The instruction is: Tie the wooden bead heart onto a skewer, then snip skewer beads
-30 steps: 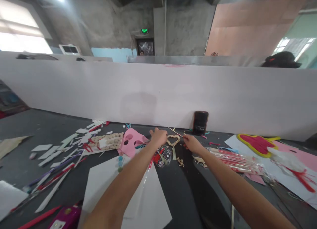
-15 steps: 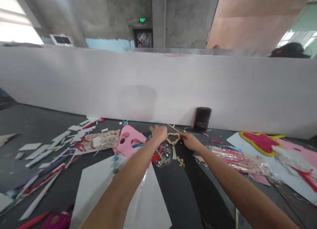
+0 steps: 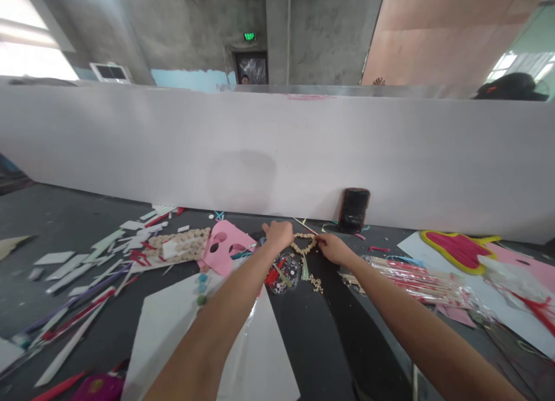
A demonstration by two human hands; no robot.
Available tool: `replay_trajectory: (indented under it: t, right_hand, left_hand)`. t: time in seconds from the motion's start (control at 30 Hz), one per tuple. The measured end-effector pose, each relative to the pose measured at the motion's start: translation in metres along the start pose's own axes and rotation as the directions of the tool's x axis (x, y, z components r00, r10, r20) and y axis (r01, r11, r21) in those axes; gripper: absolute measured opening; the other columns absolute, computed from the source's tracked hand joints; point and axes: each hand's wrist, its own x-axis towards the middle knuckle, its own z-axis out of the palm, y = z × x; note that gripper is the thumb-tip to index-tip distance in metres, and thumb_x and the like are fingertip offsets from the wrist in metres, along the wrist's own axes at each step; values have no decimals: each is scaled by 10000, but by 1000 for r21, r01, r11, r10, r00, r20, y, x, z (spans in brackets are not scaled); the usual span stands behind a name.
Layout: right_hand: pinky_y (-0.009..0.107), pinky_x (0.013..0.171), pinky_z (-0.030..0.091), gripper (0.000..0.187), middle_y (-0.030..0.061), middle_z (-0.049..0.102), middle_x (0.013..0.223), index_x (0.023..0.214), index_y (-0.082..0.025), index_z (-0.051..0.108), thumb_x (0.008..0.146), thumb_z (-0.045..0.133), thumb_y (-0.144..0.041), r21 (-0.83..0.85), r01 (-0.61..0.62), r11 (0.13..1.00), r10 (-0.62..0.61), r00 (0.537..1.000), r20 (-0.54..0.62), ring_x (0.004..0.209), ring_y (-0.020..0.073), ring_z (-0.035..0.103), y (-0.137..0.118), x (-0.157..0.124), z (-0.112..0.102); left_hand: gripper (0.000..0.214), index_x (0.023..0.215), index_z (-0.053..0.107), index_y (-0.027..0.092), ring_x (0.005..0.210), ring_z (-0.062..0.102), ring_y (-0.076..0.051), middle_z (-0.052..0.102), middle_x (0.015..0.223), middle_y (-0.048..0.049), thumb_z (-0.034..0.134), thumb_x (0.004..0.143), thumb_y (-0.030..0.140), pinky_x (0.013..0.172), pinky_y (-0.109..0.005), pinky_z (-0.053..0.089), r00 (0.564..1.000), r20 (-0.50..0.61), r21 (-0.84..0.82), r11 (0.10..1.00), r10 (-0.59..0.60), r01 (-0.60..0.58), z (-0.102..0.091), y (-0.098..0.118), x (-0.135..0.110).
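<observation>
Barely any change vs. prev frame: both arms in same reach, view near-identical. L grip (image 3: 277,235) palm down, fingers spread, just left of bead loop (image 3: 303,244), no contact visible. R grip (image 3: 333,249) w/ fingers pressed together at loop's R edge, touching it; pinch on loop can't be told. Loop flat on dark table (image 3: 314,337), between both grips. Both arms straight fwd from bottom of view, wrists slightly bent.

Count: 1 bead loop; 1 small heap of loose beads (image 3: 316,284) just below it; 1 pink mask (image 3: 224,247) w/ 2 eyeholes, just L of L grip; 1 round clear pack of googly eyes (image 3: 284,272) below L grip; 1 black cylinder (image 3: 354,210) against white board (image 3: 277,158); 1 clear bag of sticks (image 3: 411,280) R of R arm; 1 red-and-yellow shape (image 3: 459,249) far R; 1 large white sheet (image 3: 203,337) under L arm.
</observation>
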Motion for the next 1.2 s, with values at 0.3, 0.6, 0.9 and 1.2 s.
replay_trajectory:
  t: [0.3, 0.6, 0.9, 1.2]
  right_hand:
    - [390, 805, 502, 307, 74, 569, 1152, 1148, -172, 548, 892, 522, -339, 29, -37, 999, 37, 999, 21, 957, 186, 582, -1, -2, -3]
    - [390, 807, 501, 308, 71, 569, 1152, 1146, -172, 550, 891, 522, -342, 53, -45, 998, 43, 998, 36, 961, 190, 581, 1, -1, -2]
    - [391, 807, 501, 302, 72, 573, 1144, 1137, -169, 554, 890, 523, -340, 25, -14, 1000, 12, 998, 53, 956, 186, 583, -1, -3, -4]
    - [394, 806, 501, 310, 73, 573, 1142, 1142, -165, 550, 888, 527, -341, 16, -9, 1000, 8, 997, 74, 956, 188, 583, -1, -4, -5]
  left_hand:
    - [277, 1058, 597, 161, 1126, 512, -252, 598, 1145, -79, 547, 862, 350, 966, -523, 369, 1000, 23, -18, 1000, 0, 0, -1, -1, 1]
    - [278, 1052, 597, 161, 1091, 531, -244, 608, 1116, -76, 539, 866, 359, 955, -516, 377, 999, 43, -51, 999, 12, -10, 0, 0, 0]
    - [288, 1087, 581, 160, 1060, 552, -231, 597, 1133, -79, 539, 870, 344, 924, -487, 423, 998, 59, -66, 998, 6, -2, 2, 0, 3]
    - [300, 1119, 562, 162, 1028, 569, -220, 585, 1143, -81, 541, 872, 330, 876, -450, 469, 997, 79, -77, 997, 5, 1, 5, -1, 7]
